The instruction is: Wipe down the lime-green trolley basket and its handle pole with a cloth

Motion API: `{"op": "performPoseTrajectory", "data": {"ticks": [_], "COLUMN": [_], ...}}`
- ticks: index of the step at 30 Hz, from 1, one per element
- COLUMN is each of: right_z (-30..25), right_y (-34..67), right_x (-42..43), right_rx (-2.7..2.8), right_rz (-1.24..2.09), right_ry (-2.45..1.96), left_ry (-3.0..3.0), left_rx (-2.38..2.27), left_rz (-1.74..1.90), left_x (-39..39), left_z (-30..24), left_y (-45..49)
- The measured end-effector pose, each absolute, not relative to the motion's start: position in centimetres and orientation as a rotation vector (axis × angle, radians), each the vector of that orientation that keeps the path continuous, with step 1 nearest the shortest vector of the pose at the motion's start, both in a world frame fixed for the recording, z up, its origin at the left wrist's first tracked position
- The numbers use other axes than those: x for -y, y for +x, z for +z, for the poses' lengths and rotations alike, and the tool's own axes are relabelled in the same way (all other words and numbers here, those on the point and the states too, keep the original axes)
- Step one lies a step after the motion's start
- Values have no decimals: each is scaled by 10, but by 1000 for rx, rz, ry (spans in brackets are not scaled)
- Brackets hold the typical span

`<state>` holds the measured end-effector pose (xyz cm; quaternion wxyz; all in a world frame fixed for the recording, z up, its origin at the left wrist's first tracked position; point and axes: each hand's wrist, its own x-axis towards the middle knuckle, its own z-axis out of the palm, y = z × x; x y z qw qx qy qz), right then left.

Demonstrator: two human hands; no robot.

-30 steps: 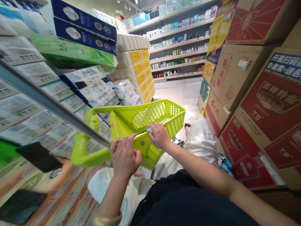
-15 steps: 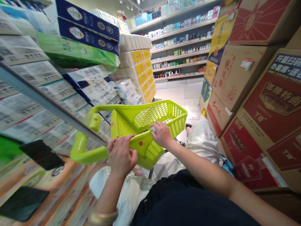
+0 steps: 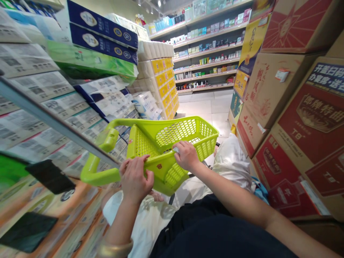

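A lime-green plastic shopping cart [image 3: 161, 181] stands at an angle in front of me, its basket pointing to the upper right. My left hand [image 3: 136, 178] is closed over the near side rim, close to the handle end. Farther along that same rim, the fingers of my right hand [image 3: 186, 155] curl over the edge. A small whitish thing [image 3: 176, 149] shows at these fingers; its kind is unclear. The cart's looped handle [image 3: 100, 175] reaches left, free of both hands. A grey bar [image 3: 59, 120] crosses in front of part of it.
Packs of tissue paper [image 3: 43, 93] are piled along the left. On the right, cardboard cartons [image 3: 271, 86] form a tall stack beside the aisle. Shelves of small goods [image 3: 206, 50] line the back, beyond the pale tiled floor [image 3: 212, 107].
The basket has shifted slightly to the right in view, along with my right hand. My left hand sits a little farther left and lower. Both stay on the rim.
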<state>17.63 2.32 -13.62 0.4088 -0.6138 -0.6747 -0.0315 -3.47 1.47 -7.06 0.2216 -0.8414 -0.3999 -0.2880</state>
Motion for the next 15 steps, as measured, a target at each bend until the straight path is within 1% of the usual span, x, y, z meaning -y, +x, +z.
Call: {"op": "performPoseTrajectory", "data": {"ticks": [5, 10, 15], "right_z": [-137, -143, -149], "right_y": [163, 169, 191], "right_x": [-20, -18, -18], "right_rx": [1696, 1759, 1644], "right_rz": [-96, -129, -140], "right_ry": [-1557, -1502, -1627], "left_ry": [-2202, -2422, -2466], "left_rx": [1314, 1154, 1212], "left_rz": [-651, -578, -552], "left_x": [-2, -2, -12], "left_z": [-73, -103, -118], "left_y": [-8, 22, 31]}}
